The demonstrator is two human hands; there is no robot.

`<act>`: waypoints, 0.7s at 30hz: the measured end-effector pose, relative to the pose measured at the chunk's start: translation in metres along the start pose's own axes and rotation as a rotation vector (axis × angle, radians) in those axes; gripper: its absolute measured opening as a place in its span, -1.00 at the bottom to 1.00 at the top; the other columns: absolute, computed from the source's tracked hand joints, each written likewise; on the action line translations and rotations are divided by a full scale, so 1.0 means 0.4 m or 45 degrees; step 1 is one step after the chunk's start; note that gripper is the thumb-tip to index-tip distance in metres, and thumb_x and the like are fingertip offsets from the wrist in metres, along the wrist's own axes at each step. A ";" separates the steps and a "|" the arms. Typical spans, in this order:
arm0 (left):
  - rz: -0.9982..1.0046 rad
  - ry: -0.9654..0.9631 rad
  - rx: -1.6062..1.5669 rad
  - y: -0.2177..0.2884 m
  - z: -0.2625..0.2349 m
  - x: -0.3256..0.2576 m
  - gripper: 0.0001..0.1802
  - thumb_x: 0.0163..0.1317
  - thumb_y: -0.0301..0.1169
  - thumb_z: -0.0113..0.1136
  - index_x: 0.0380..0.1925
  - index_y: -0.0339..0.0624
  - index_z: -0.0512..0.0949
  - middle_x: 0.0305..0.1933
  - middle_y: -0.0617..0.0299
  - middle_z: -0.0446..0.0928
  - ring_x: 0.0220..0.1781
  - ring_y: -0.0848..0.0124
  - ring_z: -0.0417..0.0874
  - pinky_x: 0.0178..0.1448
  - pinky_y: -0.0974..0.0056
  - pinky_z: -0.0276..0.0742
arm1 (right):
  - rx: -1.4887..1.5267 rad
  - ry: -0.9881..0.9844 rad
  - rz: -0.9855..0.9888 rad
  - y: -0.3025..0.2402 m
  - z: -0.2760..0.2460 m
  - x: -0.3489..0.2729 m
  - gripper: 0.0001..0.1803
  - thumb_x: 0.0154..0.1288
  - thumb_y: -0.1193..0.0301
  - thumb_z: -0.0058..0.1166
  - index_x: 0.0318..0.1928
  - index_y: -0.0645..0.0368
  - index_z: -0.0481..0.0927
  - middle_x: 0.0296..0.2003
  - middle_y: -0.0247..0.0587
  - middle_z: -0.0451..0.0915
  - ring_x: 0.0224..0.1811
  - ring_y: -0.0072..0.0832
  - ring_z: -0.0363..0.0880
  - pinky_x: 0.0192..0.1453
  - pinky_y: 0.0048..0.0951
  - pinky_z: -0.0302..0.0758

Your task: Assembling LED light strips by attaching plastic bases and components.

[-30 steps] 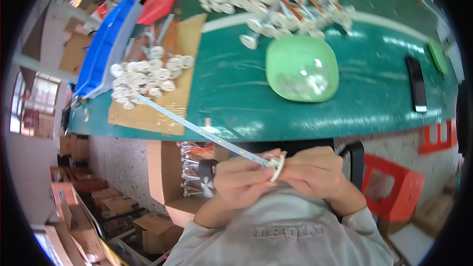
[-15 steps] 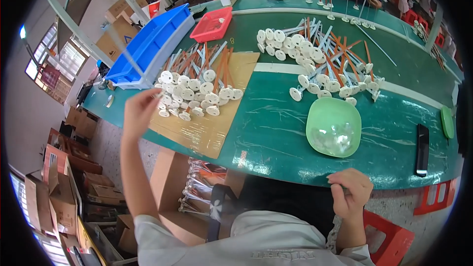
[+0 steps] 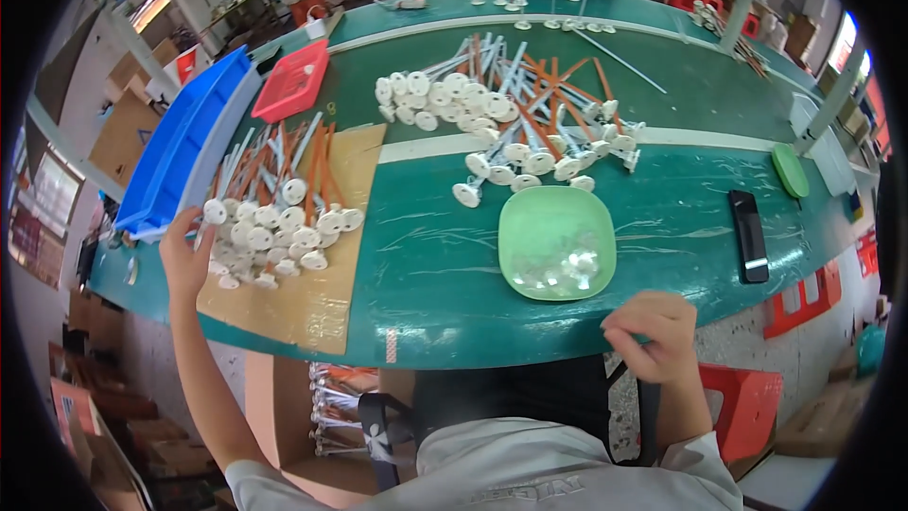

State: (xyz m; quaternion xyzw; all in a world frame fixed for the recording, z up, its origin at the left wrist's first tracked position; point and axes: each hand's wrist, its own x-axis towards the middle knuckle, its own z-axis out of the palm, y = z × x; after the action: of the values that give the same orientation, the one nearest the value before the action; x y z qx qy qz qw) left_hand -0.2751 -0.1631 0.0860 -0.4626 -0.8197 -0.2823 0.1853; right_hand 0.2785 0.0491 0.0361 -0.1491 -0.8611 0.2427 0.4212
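My left hand [image 3: 185, 252] reaches out to the left pile of white-disc rods [image 3: 274, 218] lying on a brown cardboard sheet [image 3: 312, 293]; its fingers touch the discs at the pile's left edge, and a grip is not discernible. My right hand [image 3: 653, 333] hovers at the table's near edge with fingers loosely curled, just below a light green square dish [image 3: 558, 218] holding small clear parts. A second, larger pile of white and orange rods with discs [image 3: 515, 118] lies beyond the dish.
The green table [image 3: 426, 255] also carries a black phone [image 3: 748, 235], a green round lid [image 3: 791, 170], a red tray [image 3: 291, 80] and a blue bin [image 3: 180, 147]. Other people work at the far side. A cardboard box of rods [image 3: 331, 397] stands below the edge.
Both hands held a long rod with a disc near my chest; then my left hand went out to the left pile and stayed there. My right hand stayed by the table edge.
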 end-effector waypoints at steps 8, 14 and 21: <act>-0.228 0.927 -0.633 0.236 0.080 -0.244 -0.83 0.29 -0.60 0.15 -0.15 -0.45 0.56 -0.12 0.01 0.62 -0.12 0.31 0.61 -0.02 0.27 0.56 | -0.365 -0.052 0.159 0.172 -0.040 0.232 -0.90 0.09 0.48 0.24 -0.39 0.23 0.61 -0.51 -0.18 0.63 -0.53 -0.35 0.59 -0.46 -0.42 0.46; -0.133 0.666 -0.941 0.468 0.294 -0.417 -0.99 0.21 -0.65 0.15 -0.38 -0.38 0.54 -0.20 0.05 0.61 -0.21 0.37 0.58 -0.05 0.28 0.51 | -0.814 -0.359 0.436 0.260 0.093 0.436 -0.73 0.00 0.27 0.28 -0.34 0.20 0.68 -0.44 -0.11 0.66 -0.35 -0.21 0.67 -0.26 -0.24 0.59; -0.335 0.299 -1.184 0.458 0.272 -0.404 -0.97 0.25 -0.63 0.14 -0.39 -0.37 0.54 -0.15 0.01 0.60 -0.18 0.40 0.59 -0.07 0.38 0.49 | -1.017 -0.716 0.635 0.264 0.051 0.477 -0.78 -0.14 0.28 0.27 -0.48 0.15 0.72 -0.43 0.00 0.68 -0.34 -0.13 0.70 -0.20 -0.18 0.65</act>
State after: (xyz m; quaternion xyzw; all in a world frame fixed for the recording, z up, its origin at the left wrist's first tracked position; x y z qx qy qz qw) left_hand -0.0404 -0.1242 -0.0358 -0.3539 -0.6321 -0.6892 0.0131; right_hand 0.1530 0.2197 0.0924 -0.4265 -0.9041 0.0199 0.0150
